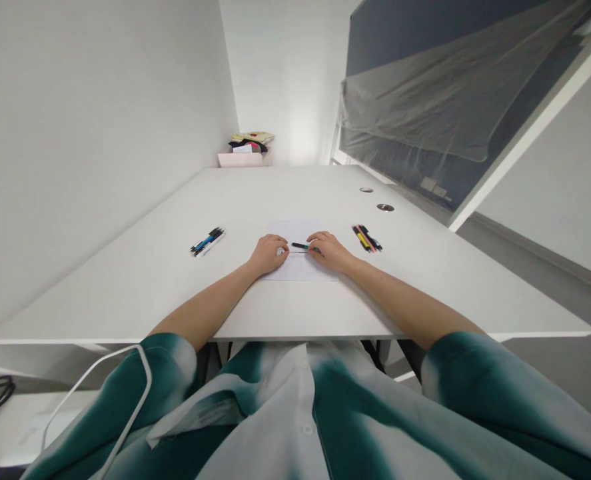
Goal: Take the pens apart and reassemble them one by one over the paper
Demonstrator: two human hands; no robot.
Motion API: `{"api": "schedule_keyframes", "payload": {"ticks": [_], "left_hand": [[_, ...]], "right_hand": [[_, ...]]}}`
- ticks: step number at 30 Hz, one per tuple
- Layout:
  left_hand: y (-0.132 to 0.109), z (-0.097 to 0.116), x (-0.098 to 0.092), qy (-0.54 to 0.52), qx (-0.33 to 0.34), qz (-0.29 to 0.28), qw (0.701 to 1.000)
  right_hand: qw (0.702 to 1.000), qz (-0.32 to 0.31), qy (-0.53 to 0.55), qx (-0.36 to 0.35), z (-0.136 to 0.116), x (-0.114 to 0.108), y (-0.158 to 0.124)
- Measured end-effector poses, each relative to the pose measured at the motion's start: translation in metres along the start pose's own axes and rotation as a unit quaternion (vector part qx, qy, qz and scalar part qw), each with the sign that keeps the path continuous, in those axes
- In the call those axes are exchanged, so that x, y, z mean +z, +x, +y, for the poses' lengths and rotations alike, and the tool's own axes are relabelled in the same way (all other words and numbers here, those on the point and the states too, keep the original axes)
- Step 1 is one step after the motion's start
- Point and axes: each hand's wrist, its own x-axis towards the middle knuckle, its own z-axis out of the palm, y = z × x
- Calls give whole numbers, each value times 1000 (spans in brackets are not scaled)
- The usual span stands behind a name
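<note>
A white sheet of paper [300,265] lies flat on the white table [125,280] in front of me. My right hand [329,251] rests on the sheet's right part, fingers closed round a dark pen with a green band [302,247] that points left. My left hand [269,253] sits on the sheet's left edge with its fingers curled, pressing on the paper close to the pen's tip. Whether it pinches a small white thing there is unclear.
A bunch of blue and black pens [208,241] lies left of the paper. Another bunch with yellow, pink and black pens [366,238] lies to the right. Two round cable holes [385,207] sit further back. A pink box with clutter [245,157] stands at the far end.
</note>
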Motion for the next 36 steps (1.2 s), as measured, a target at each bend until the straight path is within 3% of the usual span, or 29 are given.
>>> {"api": "schedule_keyframes", "payload": {"ticks": [12, 22, 36], "left_hand": [[0, 8, 3, -18, 33, 16, 999], [0, 8, 2, -17, 34, 18, 999], [-1, -6, -4, 86, -36, -66, 993]], "right_hand": [[998, -52, -20, 22, -26, -6, 5], [999, -39, -33, 19, -23, -8, 5], [999, -23, -37, 27, -14, -7, 2]]}}
